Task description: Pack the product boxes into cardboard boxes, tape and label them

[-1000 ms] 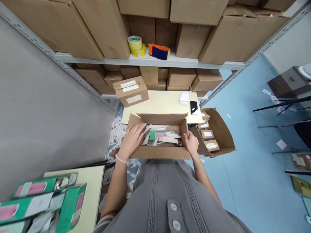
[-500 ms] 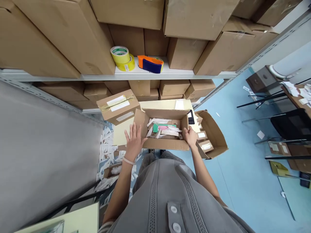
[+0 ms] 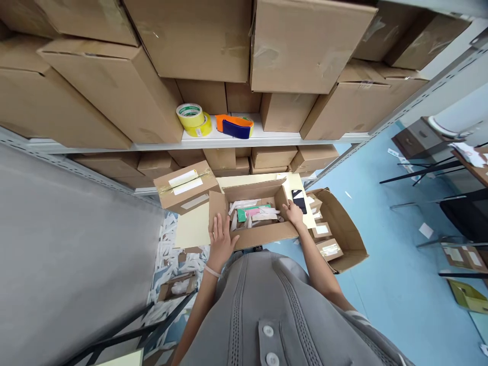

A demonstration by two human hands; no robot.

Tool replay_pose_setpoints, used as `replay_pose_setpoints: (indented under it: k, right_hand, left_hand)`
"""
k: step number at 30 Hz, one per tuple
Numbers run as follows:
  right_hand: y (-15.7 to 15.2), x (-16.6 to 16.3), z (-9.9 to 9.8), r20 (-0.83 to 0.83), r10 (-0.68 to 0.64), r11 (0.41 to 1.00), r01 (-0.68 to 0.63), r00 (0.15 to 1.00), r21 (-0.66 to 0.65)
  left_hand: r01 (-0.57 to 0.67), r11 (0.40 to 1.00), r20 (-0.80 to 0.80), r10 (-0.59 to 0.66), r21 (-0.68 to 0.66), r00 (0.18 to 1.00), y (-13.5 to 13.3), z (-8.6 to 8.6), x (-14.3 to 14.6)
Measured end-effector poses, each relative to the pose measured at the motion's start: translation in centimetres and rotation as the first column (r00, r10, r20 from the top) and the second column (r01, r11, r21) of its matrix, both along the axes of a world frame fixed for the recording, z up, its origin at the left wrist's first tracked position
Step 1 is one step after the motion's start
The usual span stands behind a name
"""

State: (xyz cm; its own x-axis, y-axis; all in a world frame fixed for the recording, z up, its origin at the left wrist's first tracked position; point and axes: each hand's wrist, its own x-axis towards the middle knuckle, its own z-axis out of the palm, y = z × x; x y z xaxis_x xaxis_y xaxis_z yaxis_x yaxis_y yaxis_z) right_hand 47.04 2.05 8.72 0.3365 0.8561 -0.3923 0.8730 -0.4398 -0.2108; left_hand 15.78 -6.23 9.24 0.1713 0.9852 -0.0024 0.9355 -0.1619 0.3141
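An open cardboard box [image 3: 263, 235] sits on a small pale yellow table [image 3: 192, 229] in front of me. Inside lie a green and pink packet [image 3: 251, 210] and white paper strips. My left hand [image 3: 221, 240] lies flat, fingers spread, against the box's left near corner. My right hand [image 3: 293, 212] grips the box's right wall, fingers curled over the edge. A black phone [image 3: 299, 200] lies on the table just past my right hand.
A sealed taped carton [image 3: 185, 186] rests at the table's left. A larger open carton [image 3: 343, 229] with small labelled boxes stands on the blue floor at right. Metal shelves hold big cartons, yellow tape rolls [image 3: 193, 118] and an orange tape dispenser [image 3: 234, 126]. Shredded paper litters the floor left.
The view has tilted upward and the box now sits further forward on the table. My left hand came out of the box onto its left outer corner. The right hand stays on the right wall.
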Motion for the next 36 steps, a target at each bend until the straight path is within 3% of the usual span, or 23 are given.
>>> replay_pose_setpoints:
  k: [5,10,14,22,26,30,36]
  right_hand:
    - [1.1,0.2,-0.7,-0.026,0.054,0.998,-0.054,0.998,-0.024]
    - [0.6,1.3,-1.6,-0.145,0.027,1.0,-0.026,0.989,0.011]
    - [-1.0,2.6,-2.2,-0.3,-0.007,0.992,0.044,0.954,0.117]
    - [-2.7,3.9,-2.3,-0.449,-0.121,0.932,0.256,0.885,0.255]
    - [-2.8,3.8,-1.0,-0.415,-0.125,0.887,0.289,0.901,0.36]
    - [-3.2,3.0,1.7,-0.337,-0.069,0.815,0.247,0.939,0.523]
    - [-3.3,-0.2,4.6,-0.299,0.133,0.842,0.051,0.945,0.536]
  left_hand:
    - [-0.057,0.997,-0.081,0.061,0.05,0.995,0.4,1.1,1.0]
    - [-0.097,0.994,-0.155,0.105,0.059,0.982,0.4,1.8,1.1]
    - [-0.094,0.992,-0.193,0.109,0.085,0.975,0.3,1.7,0.7]
    - [-0.123,0.99,-0.176,0.133,0.066,0.975,0.1,2.1,0.6]
    - [-0.11,0.992,-0.164,0.118,0.06,0.979,0.0,2.6,0.9]
    - [-0.096,0.994,-0.153,0.104,0.055,0.983,0.0,3.1,1.2]
    - [-0.068,0.997,-0.111,0.073,0.045,0.991,0.4,3.6,2.2]
